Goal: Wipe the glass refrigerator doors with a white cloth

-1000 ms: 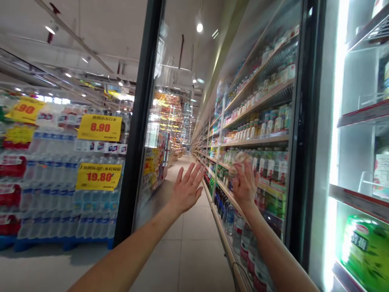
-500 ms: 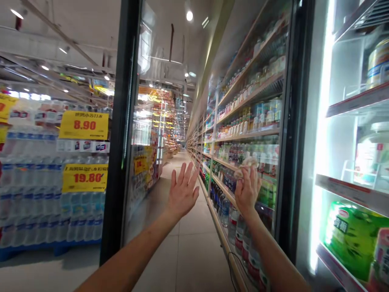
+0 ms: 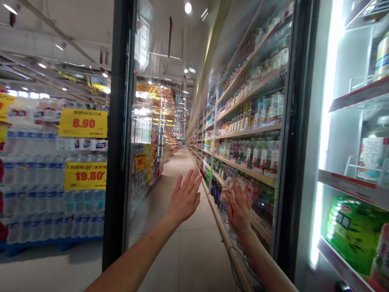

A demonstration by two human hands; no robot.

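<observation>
A glass door (image 3: 170, 121) in a black frame (image 3: 120, 134) stands in front of me, and shelves and an aisle show through or in the glass. My left hand (image 3: 185, 197) is raised with its fingers stretched out and holds nothing; its palm faces the pane, and I cannot tell whether it touches. In my right hand (image 3: 240, 209) is a crumpled pale cloth (image 3: 229, 190), pressed flat toward the glass under the fingers. Part of the cloth is hidden behind the hand.
On the right, a lit fridge holds a green package (image 3: 352, 231) and a white-labelled bottle (image 3: 375, 152) on its shelves (image 3: 355, 184). To the left, bottled water packs (image 3: 36, 194) are stacked under yellow price signs (image 3: 83, 123). A thin black cable (image 3: 232, 259) appears low in the glass.
My right hand has moved down and a little left with the cloth. My left hand has shifted slightly down and right, still spread. The view has shifted slightly.
</observation>
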